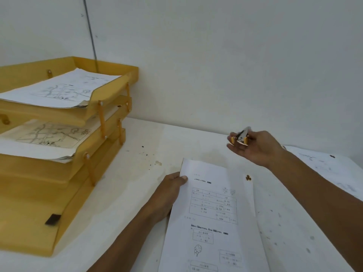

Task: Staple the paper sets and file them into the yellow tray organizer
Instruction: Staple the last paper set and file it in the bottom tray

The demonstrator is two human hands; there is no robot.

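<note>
A printed paper set (214, 213) lies lengthwise in front of me on the white table. My left hand (169, 193) pinches its upper left edge, thumb on top. My right hand (257, 148) is raised above the table beyond the paper's far right corner and holds a small silver and yellow stapler (241, 137) in its fingers. The yellow tray organizer (59, 173) stands at the left with three tiers. Its top tier holds printed sheets (62, 89), and the middle tier holds a stack (45, 140) too. The bottom tier looks bare.
More printed sheets (326, 165) lie at the right edge of the table behind my right arm. The white table (137, 173) is stained with dark spots. A white wall rises close behind, with a thin cable (90, 32) running down behind the organizer.
</note>
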